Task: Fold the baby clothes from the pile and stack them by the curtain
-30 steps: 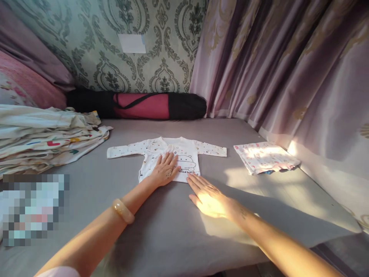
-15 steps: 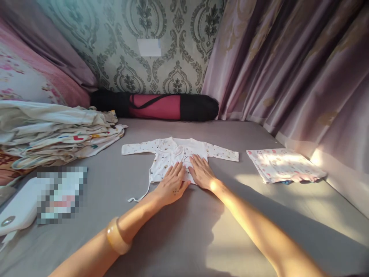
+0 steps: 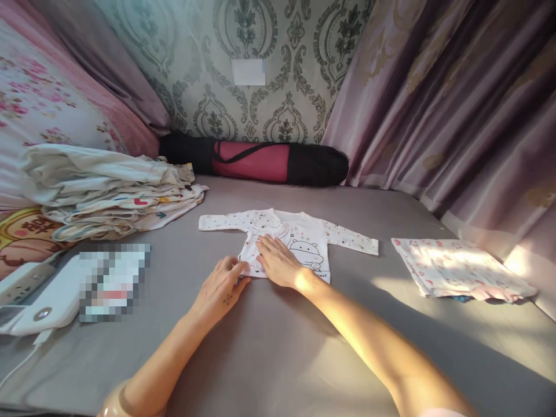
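Observation:
A white baby shirt [image 3: 307,253] with a small print and a cartoon animal on its front lies face up, both sleeves stretched out sideways. My right hand [image 3: 278,262] rests flat on its left front half, fingers extended. At the shirt's lower left corner is my left hand [image 3: 220,288], its fingers bent and the thumb drawn in around the hem edge. That hand covers the corner, and the side tie string is mostly hidden there.
A heap of clothes [image 3: 108,185] sits at the left, with a power strip [image 3: 26,281] and a white device [image 3: 61,295] nearer. A folded printed cloth [image 3: 460,269] lies right. A black and red roll bag [image 3: 252,159] lies along the wall.
My left hand has moved left from the shirt's middle to its lower left corner and curled. My right hand has slid left, uncovering the cartoon print. The view has shifted left.

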The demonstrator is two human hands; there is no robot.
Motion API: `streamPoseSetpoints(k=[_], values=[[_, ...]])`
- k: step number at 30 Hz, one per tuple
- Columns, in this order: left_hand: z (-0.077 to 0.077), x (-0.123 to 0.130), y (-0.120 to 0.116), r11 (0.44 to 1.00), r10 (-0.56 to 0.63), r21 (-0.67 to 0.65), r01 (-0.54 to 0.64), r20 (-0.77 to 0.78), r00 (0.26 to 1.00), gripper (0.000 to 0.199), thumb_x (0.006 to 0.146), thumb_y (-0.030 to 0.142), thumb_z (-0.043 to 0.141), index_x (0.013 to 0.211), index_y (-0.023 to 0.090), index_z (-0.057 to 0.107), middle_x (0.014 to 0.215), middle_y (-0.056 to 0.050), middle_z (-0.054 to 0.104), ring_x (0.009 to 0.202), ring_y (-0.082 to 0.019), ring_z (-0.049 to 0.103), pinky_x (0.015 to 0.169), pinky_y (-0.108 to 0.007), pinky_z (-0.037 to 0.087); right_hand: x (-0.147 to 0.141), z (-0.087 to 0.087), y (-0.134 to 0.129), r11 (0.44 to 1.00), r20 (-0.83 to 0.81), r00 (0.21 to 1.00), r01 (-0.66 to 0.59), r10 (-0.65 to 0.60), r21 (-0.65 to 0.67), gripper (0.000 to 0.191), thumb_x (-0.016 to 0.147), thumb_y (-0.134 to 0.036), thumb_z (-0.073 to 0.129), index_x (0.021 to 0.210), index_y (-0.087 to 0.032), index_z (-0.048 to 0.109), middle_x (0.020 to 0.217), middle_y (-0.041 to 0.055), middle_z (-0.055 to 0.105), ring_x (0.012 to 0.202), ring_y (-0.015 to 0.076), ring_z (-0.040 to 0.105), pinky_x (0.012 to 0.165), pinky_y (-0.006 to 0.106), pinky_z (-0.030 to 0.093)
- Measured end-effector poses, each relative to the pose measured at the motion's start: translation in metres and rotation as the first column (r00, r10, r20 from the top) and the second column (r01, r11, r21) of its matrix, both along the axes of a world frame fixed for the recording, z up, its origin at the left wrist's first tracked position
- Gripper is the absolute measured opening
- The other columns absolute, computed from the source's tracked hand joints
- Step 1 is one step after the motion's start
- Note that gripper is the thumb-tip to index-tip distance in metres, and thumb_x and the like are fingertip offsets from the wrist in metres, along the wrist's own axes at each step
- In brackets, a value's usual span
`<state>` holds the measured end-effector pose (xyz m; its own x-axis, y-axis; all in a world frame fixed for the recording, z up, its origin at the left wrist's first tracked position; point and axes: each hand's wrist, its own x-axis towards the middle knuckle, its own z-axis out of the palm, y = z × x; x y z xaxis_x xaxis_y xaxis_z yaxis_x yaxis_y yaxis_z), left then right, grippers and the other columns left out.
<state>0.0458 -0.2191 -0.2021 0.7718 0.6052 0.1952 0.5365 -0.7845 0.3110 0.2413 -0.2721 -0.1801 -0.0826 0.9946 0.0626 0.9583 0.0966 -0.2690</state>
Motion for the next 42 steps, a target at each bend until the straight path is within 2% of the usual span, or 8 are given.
streamPoseSetpoints(k=[8,13,17,20,23,28,33,42], values=[[0.003,-0.001,-0.002,0.995,-0.084,0.053,0.089,-0.085,0.993,0.033,0.097,0.018,0.028,0.103,0.02,0.06,0.094,-0.009,0.058,0.086,-0.022,0.057,0.073,-0.034,0.05,0.0,-0.032,0.027,0.998,-0.002,0.999,0.053,-0.053,-0.032,0.067,0.101,-0.045,0.026,0.152,-0.002,0.025,0.16,0.0179,0.018,0.149,0.0271,0.012,0.121,0.044,0.012],[0.006,-0.002,0.002,0.997,-0.067,-0.04,0.065,-0.044,0.997,0.028,0.089,0.013,0.037,0.097,0.022,0.063,0.093,-0.007,0.059,0.084,-0.021,0.059,0.071,-0.031,0.049,-0.001,-0.031,0.026,0.996,0.036,0.997,0.072,-0.07,-0.045,0.07,0.1,-0.045,0.026,0.152,0.001,0.022,0.16,0.019,0.014,0.149,0.0283,0.011,0.121,0.043,0.01],[0.015,0.0,0.032,0.982,0.012,-0.19,-0.008,0.016,1.0,0.026,0.087,0.021,0.044,0.101,0.023,0.065,0.093,-0.005,0.062,0.077,-0.018,0.061,0.066,-0.028,0.048,-0.002,-0.023,0.028,0.991,0.029,0.997,0.069,-0.066,-0.112,0.07,0.099,-0.044,0.028,0.151,0.003,0.022,0.16,0.0205,0.013,0.149,0.0299,0.01,0.121,0.045,0.011],[0.017,0.012,0.067,0.998,0.031,-0.053,-0.028,0.051,0.998,0.028,0.089,0.021,0.044,0.105,0.02,0.066,0.099,-0.007,0.064,0.09,-0.022,0.06,0.077,-0.032,0.048,-0.007,-0.015,0.032,0.987,0.02,0.997,0.082,-0.08,-0.136,0.069,0.096,-0.039,0.036,0.15,0.004,0.026,0.158,0.0229,0.018,0.148,0.0318,0.013,0.12,0.046,0.013],[0.012,0.031,0.095,0.992,-0.054,0.113,0.054,-0.003,0.999,0.03,0.089,0.016,0.044,0.109,0.018,0.065,0.109,-0.01,0.065,0.103,-0.026,0.056,0.088,-0.037,0.045,-0.017,-0.01,0.036,0.992,0.025,0.995,0.097,-0.095,-0.082,0.062,0.095,-0.026,0.035,0.148,0.006,0.03,0.157,0.0236,0.021,0.147,0.0311,0.016,0.121,0.043,0.013],[0.005,0.05,0.112,0.955,-0.091,0.268,0.124,-0.13,0.987,0.03,0.092,0.014,0.039,0.108,0.018,0.065,0.11,-0.011,0.066,0.105,-0.027,0.053,0.086,-0.04,0.04,-0.025,-0.021,0.037,0.988,-0.006,0.99,0.139,-0.139,-0.065,0.061,0.099,-0.03,0.025,0.149,0.007,0.027,0.158,0.0231,0.019,0.148,0.03,0.014,0.121,0.044,0.014],[0.003,0.05,0.127,0.912,-0.173,0.337,0.233,-0.2,0.964,0.024,0.093,0.016,0.043,0.103,0.018,0.064,0.106,-0.011,0.066,0.102,-0.027,0.052,0.086,-0.041,0.036,-0.023,-0.03,0.034,0.988,-0.028,0.989,0.147,-0.148,-0.051,0.072,0.099,-0.046,0.028,0.151,0.004,0.022,0.16,0.0217,0.012,0.149,0.0293,0.008,0.121,0.045,0.009],[-0.001,0.053,0.158,0.84,-0.269,0.409,0.357,-0.257,0.928,0.021,0.091,0.015,0.043,0.088,0.017,0.064,0.094,-0.012,0.066,0.092,-0.026,0.055,0.081,-0.041,0.035,-0.023,-0.032,0.035,0.991,-0.024,0.991,0.133,-0.134,-0.034,0.07,0.099,-0.046,0.032,0.152,0.0,0.024,0.16,0.0206,0.011,0.149,0.0303,0.007,0.121,0.047,0.008]])
